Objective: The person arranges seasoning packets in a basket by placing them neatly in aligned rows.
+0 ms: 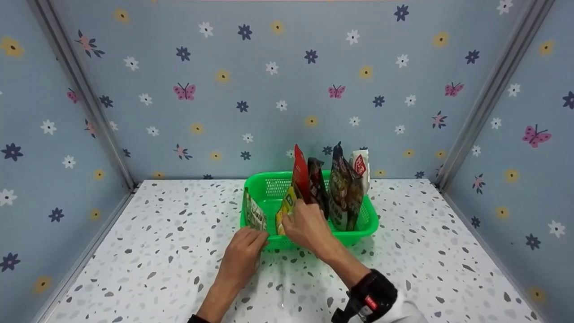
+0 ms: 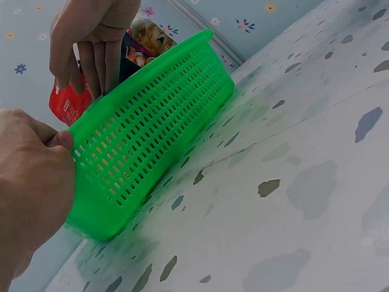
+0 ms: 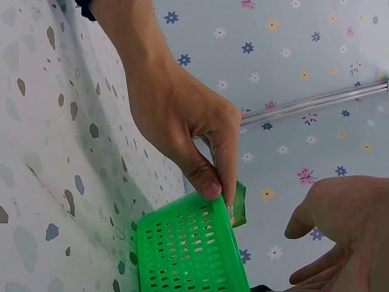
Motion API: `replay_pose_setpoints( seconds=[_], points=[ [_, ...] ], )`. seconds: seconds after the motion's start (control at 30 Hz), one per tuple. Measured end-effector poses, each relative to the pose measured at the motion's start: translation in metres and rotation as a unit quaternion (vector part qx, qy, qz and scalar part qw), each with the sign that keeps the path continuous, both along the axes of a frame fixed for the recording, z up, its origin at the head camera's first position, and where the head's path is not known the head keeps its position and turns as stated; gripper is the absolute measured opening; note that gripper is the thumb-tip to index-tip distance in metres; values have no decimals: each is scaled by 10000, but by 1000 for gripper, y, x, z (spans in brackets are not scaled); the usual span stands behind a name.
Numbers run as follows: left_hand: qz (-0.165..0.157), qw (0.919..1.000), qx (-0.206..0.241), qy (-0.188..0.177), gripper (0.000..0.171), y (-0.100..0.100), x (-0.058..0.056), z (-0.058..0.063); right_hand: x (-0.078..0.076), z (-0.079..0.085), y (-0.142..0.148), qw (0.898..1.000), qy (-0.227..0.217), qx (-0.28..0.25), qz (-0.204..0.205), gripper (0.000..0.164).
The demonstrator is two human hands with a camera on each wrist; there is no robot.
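Note:
A green plastic basket (image 1: pixel 371 220) stands on the speckled table with snack packets upright in it. My left hand (image 1: pixel 244 251) grips its front left rim, thumb outside, as the right wrist view shows. A green packet (image 1: pixel 254 213) leans at the basket's left end, right by those fingers. My right hand (image 1: pixel 309 224) reaches down into the basket, fingers at a yellow packet (image 1: pixel 287 206); in the left wrist view the fingers (image 2: pixel 100 64) point downward, loosely extended. Behind them stand a red packet (image 1: pixel 300 172) and a dark red packet (image 1: pixel 317 184).
Farther right in the basket are a dark packet (image 1: pixel 343 193) with a colourful print and a white packet (image 1: pixel 362 163) with a red label. The flowered back wall (image 1: pixel 269 112) rises close behind the basket. Metal corner posts (image 1: pixel 89 98) frame the sides.

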State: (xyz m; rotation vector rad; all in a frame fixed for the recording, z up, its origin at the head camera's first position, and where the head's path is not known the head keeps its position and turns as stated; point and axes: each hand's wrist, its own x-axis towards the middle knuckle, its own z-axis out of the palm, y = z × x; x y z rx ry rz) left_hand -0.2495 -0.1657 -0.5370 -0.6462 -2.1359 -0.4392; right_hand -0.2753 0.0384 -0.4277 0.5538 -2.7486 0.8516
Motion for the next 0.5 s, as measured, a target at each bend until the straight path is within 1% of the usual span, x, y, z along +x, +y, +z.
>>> replay_pose_setpoints(
  seconds=[0.07, 0.13, 0.23, 0.33, 0.37, 0.5],
  points=[
    [-1, 10000, -6, -5, 25, 0, -1, 0, -2, -2, -1, 10000, 5, -10, -17, 23],
    [0, 10000, -10, -17, 25, 0, -1, -1, -3, -3, -2, 10000, -46, -38, -10, 22],
    [-4, 10000, -14, -30, 24, -1, -1, -1, -6, -4, -5, 9998, -157, -93, 68, 23],
    [-4, 10000, -8, -14, 24, -1, -2, -1, -11, -4, -9, 9993, -313, -129, 144, 18],
    [-4, 10000, -15, 2, 23, -1, -2, -2, -13, -4, -11, 9991, -361, -138, 166, 21],
    [-22, 10000, -16, 56, 23, -1, -3, -3, -25, -4, -20, 9972, -707, -154, 193, 47]
  ],
)
